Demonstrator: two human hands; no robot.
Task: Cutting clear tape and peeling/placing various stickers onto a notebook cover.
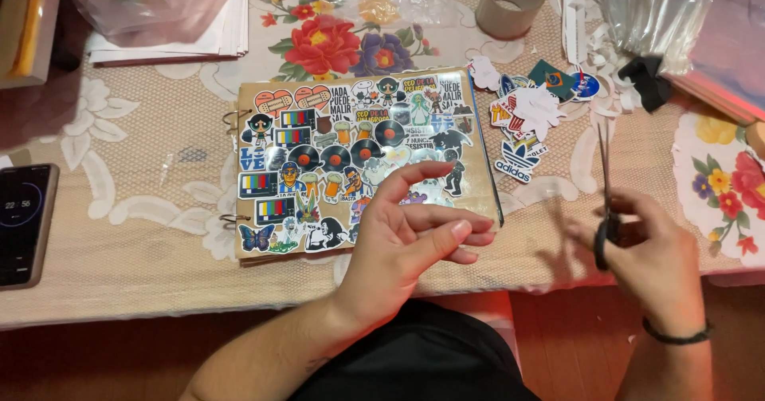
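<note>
scissors (604, 179) sat in the right hand (649, 253), fingers through the dark handles and clenched around them, thin blades pointing up toward 12 o'clock. the left hand (414, 237) hovered at 9 o'clock of the right, released, fingers loosely curled and holding nothing, just over the lower right corner of the sticker album (358, 162). that ring-bound brown page lay flat on the lace tablecloth (119, 241), already crowded with stickers across nearly its whole face; little bare card showed, so the covering looked mostly done. a loose pile of cut stickers (526, 122) waited at 1 o'clock of the album, touching its right edge, and white paper trimmings (594, 46) lay beyond them, which suggested cutting was well along but some pieces were not yet placed. a roll of tape (510, 2) stood at 12 o'clock, a phone (24, 226) at 9 o'clock near the table edge.
</note>
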